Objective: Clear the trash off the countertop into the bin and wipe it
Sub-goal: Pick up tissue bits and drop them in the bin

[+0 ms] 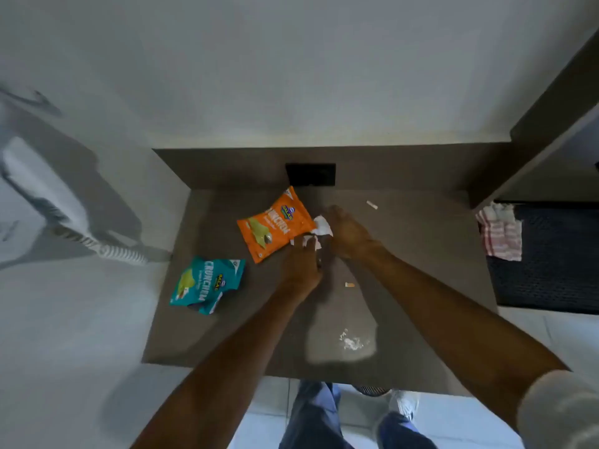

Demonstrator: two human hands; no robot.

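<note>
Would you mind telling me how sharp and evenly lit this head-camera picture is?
Head view: dim and soft overall; the phone at the left edge is smeared and the wide lens bends the countertop edges; the hands throw a shadow toward the white crumbs; the orange packet lettering stays readable.

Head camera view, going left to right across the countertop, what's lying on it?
Teal snack bag → orange snack bag → crumpled white paper between both hands → small orange scrap → white stick → striped cloth.
</note>
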